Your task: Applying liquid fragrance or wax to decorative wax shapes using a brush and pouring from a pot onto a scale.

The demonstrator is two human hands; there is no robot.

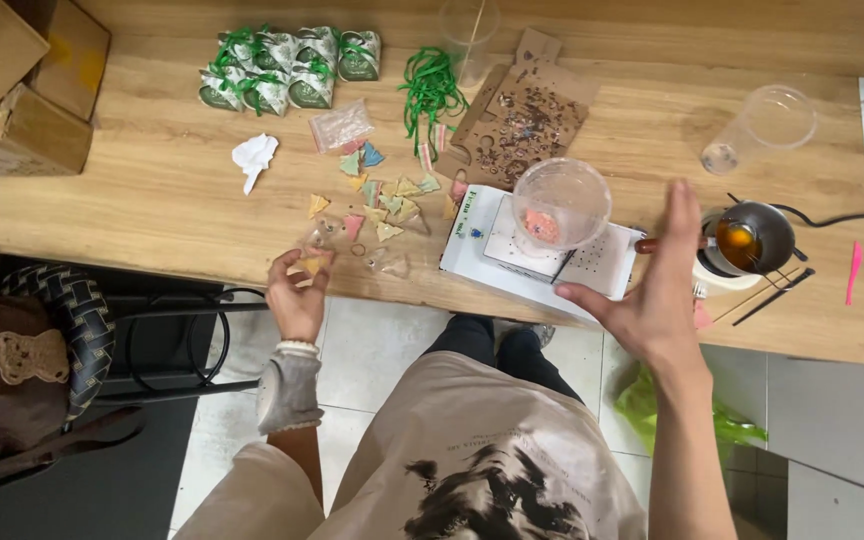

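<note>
The left hand (297,295) pinches a small yellow triangular piece (310,265) at the near edge of the wooden worktop (152,190), just beside the scattered coloured triangles (382,205). The right hand (652,290) is spread wide and empty, reaching toward the handle of a small metal pot (752,238) of amber liquid, right of a clear cup (560,203) on a white scale (542,255)

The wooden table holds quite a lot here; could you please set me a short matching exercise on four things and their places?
Things:
1. Clear plastic cup
2. Green-ribboned packets
3. Small metal pot
4. Crumpled white paper

Places:
A. Far edge of the table
B. On the white scale
C. Past the right hand
D. Left of the small paper triangles

Pairs: 1-B, 2-A, 3-C, 4-D
</note>
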